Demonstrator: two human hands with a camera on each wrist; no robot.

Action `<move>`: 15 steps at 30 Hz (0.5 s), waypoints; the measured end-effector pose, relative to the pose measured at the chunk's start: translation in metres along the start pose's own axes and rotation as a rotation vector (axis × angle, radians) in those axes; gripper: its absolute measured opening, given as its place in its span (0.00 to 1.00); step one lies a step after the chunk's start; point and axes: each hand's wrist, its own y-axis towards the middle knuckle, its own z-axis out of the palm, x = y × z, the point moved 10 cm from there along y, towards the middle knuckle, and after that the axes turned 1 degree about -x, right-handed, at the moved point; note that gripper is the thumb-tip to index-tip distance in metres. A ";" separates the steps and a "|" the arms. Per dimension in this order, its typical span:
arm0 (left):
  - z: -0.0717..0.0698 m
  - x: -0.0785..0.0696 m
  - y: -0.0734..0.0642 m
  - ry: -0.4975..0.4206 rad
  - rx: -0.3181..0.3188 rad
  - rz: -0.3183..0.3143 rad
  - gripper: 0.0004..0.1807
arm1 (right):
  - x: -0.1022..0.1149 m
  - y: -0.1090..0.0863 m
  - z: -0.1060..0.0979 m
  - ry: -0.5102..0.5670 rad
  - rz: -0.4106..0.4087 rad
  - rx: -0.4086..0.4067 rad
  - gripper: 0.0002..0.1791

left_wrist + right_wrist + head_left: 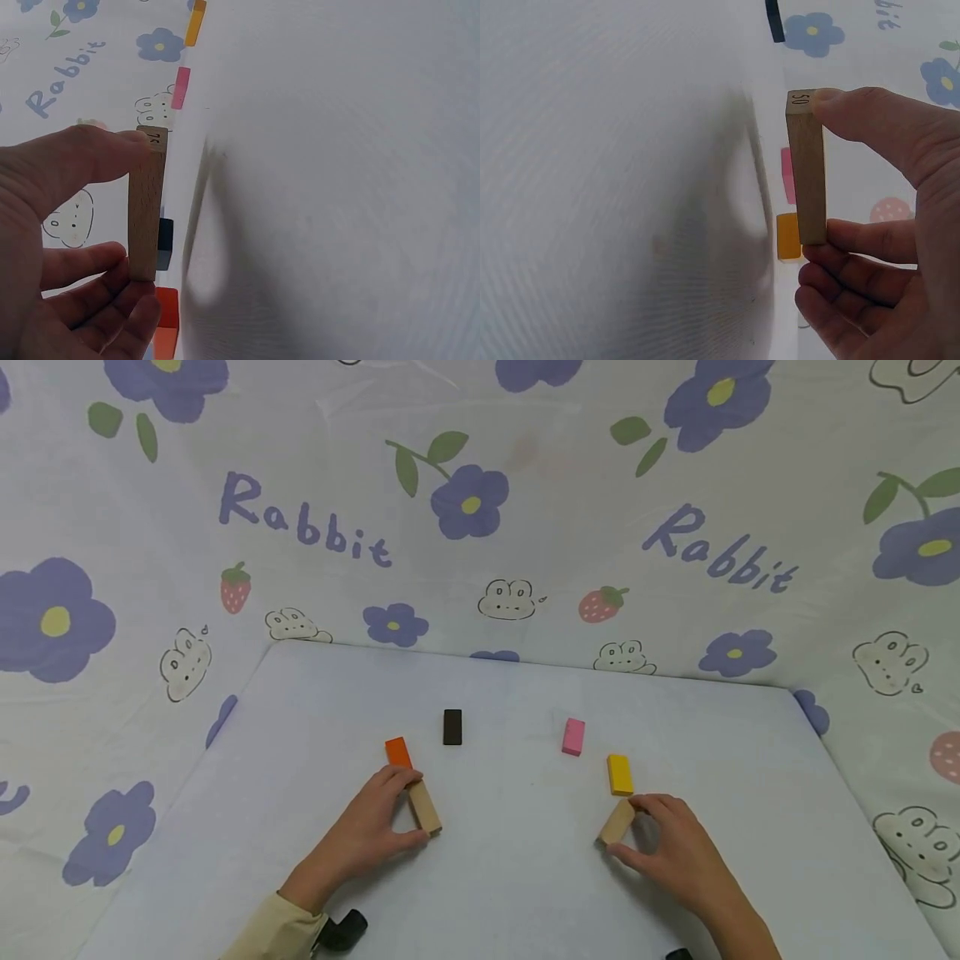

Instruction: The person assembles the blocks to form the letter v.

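Observation:
My left hand pinches a plain wooden block by its two ends, thumb at one and fingers at the other. In the left wrist view, that wooden block shows a dark printed mark on its end. My right hand pinches a second plain wooden block the same way; its end reads 50 in the right wrist view. An orange block lies just beyond the left fingers, partly covered by them. Close beyond the right fingers is a yellow block.
Farther back on the white table lie a black block on the left and a pink block on the right. A cloth printed with flowers and rabbits hangs behind the table's far edge.

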 end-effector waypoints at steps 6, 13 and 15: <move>0.000 -0.006 0.000 -0.007 -0.005 0.023 0.39 | 0.006 -0.001 -0.002 0.008 -0.007 -0.009 0.43; -0.002 -0.015 -0.001 -0.012 -0.005 0.044 0.40 | 0.017 -0.001 -0.004 0.015 -0.025 -0.012 0.42; -0.001 -0.017 0.000 -0.014 -0.003 0.044 0.39 | 0.019 -0.001 -0.003 0.017 -0.023 -0.006 0.42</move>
